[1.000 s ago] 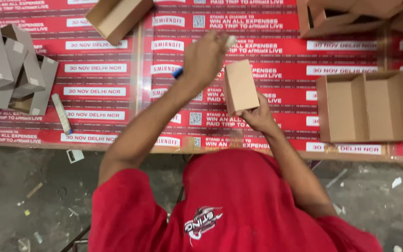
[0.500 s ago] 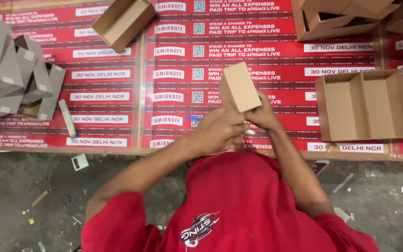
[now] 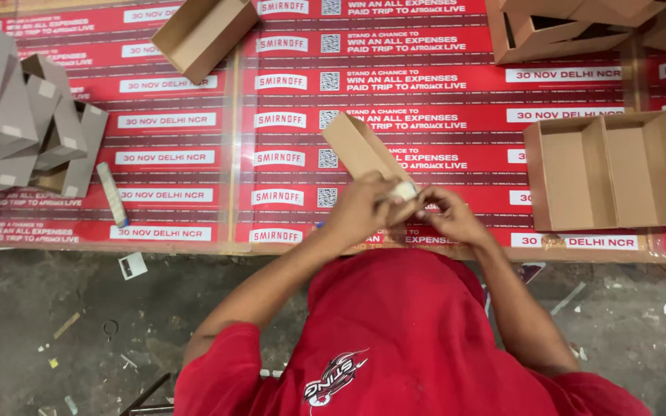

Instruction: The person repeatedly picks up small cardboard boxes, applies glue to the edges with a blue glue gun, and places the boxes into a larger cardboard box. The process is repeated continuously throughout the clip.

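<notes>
A small brown cardboard box (image 3: pixel 354 145) is tilted over the near edge of the table, its far end pointing up and left. My left hand (image 3: pixel 364 209) grips its near end from the left. My right hand (image 3: pixel 450 217) pinches the same end from the right, fingertips beside a small white piece (image 3: pixel 404 190) on the box's corner. Both hands meet just above my red shirt (image 3: pixel 418 339).
The table (image 3: pixel 194 158) is covered in red printed sheets. On it are an open brown box (image 3: pixel 206 31) at the back, a two-compartment brown tray (image 3: pixel 607 169) at right, more brown boxes (image 3: pixel 572 31) at back right, grey folded cartons (image 3: pixel 25 123) at left and a pale strip (image 3: pixel 111 192). Scraps litter the floor (image 3: pixel 79 331).
My left hand came back from a far reach over the table and closed on the box's near end. The box dropped closer to me and now leans further left.
</notes>
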